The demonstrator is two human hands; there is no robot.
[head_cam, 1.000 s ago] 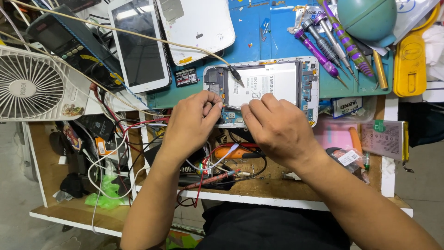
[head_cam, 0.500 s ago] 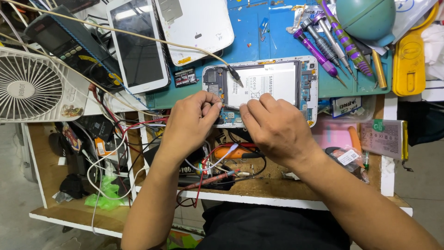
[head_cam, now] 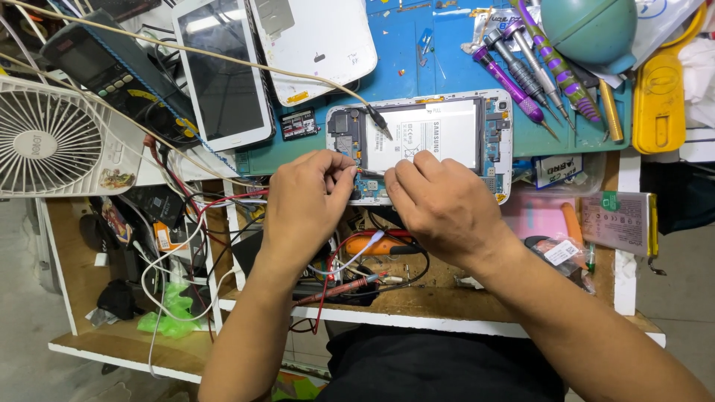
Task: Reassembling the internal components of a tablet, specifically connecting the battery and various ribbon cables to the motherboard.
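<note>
An opened white tablet (head_cam: 447,130) lies on the blue mat (head_cam: 417,52), its back cover off, so the white battery and circuit boards show. A cable plug sits on its upper left part. My left hand (head_cam: 305,205) rests at the tablet's lower left edge with fingers curled, pinching at something small there. My right hand (head_cam: 443,208) covers the lower middle edge, fingertips pressed toward the left hand's. What the fingers hold is hidden.
A white tablet with a dark screen (head_cam: 223,74) and a white back cover (head_cam: 320,37) lie at the top. Purple-handled screwdrivers (head_cam: 532,63), a teal dome (head_cam: 592,26) and a yellow tool (head_cam: 659,97) are right. A white fan (head_cam: 52,138) stands left; tangled wires (head_cam: 186,231) fill the shelf.
Both hands stay at the tablet's lower edge; the fingers shifted only slightly.
</note>
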